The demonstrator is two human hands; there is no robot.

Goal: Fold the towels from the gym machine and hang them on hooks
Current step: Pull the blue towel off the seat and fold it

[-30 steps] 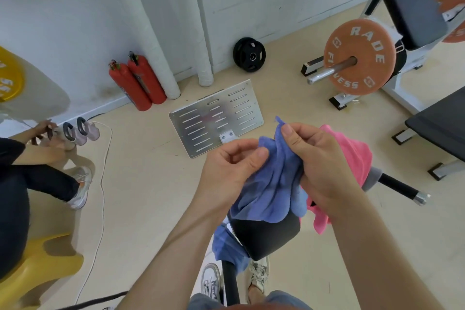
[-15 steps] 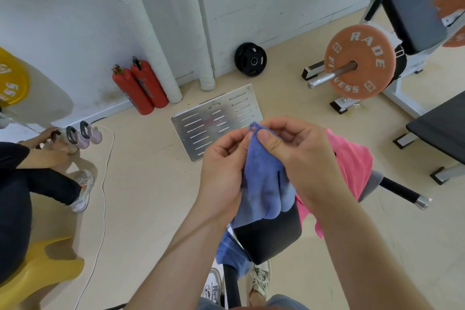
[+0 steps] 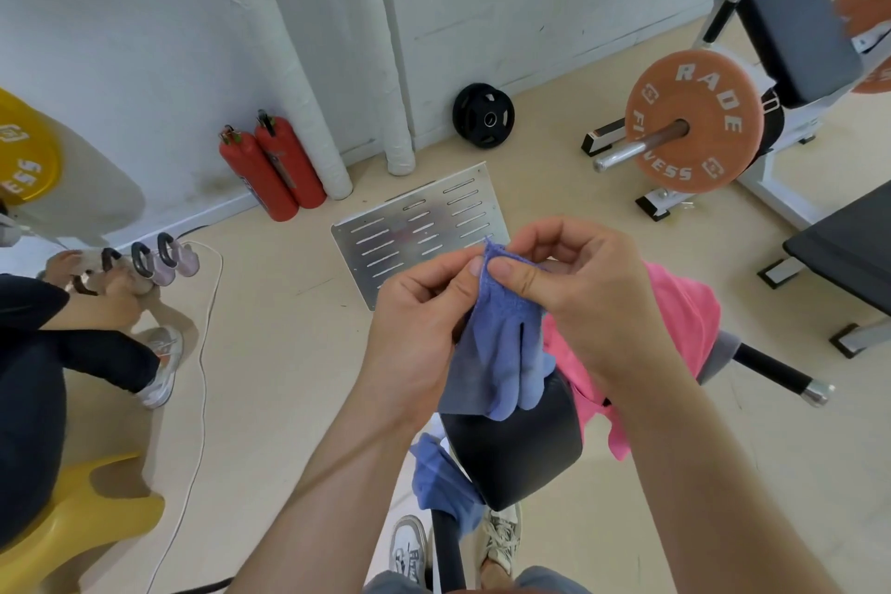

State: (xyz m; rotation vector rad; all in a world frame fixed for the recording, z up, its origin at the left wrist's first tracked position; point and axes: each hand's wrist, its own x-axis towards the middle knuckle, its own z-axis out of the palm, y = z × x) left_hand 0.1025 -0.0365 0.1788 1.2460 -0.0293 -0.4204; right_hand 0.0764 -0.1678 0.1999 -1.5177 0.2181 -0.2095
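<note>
While the left hand [image 3: 414, 323] and right hand [image 3: 583, 294] both pinch the top corner of the blue towel [image 3: 501, 347], folding seems underway; next, edges must be aligned.

orange plate [image 3: 693, 122] — "RADE", "FITNESS" | yellow plate [image 3: 21, 159] — "55"

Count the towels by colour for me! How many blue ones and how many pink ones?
Blue fabric towels: 2, the second hanging low beside the black round pad
Pink fabric towel: 1
Total: 3
</note>
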